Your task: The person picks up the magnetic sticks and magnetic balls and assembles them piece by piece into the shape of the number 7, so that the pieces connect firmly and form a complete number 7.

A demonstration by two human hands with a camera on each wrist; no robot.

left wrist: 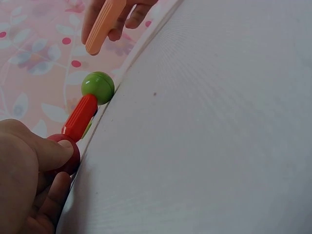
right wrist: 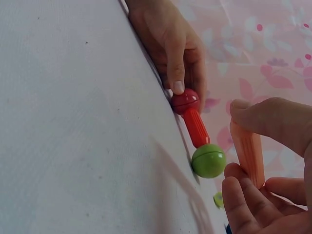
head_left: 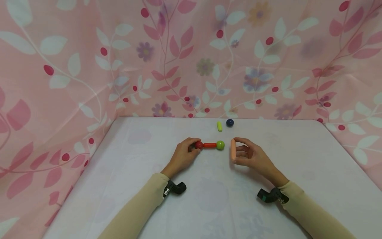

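My left hand (head_left: pixel 184 154) pinches a dark red ball (left wrist: pixel 69 158) between thumb and fingers. A ridged red stick (head_left: pixel 210 145) joins that ball to a green ball (head_left: pixel 220 145) on the right, so the three form one straight piece lying along the table. In my right hand (head_left: pixel 253 156) a ridged peach-orange stick (right wrist: pixel 247 151) is held by its two ends, between thumb and fingers. It stands a short gap to the right of the green ball, crosswise to the red stick, and the two do not touch.
Beyond the hands, a yellow-green stick (head_left: pixel 219 126) and a dark blue ball (head_left: pixel 229 122) lie near the back edge of the white-covered table (head_left: pixel 197 205). A pink floral cloth (head_left: pixel 191 59) hangs behind the table and at its sides.
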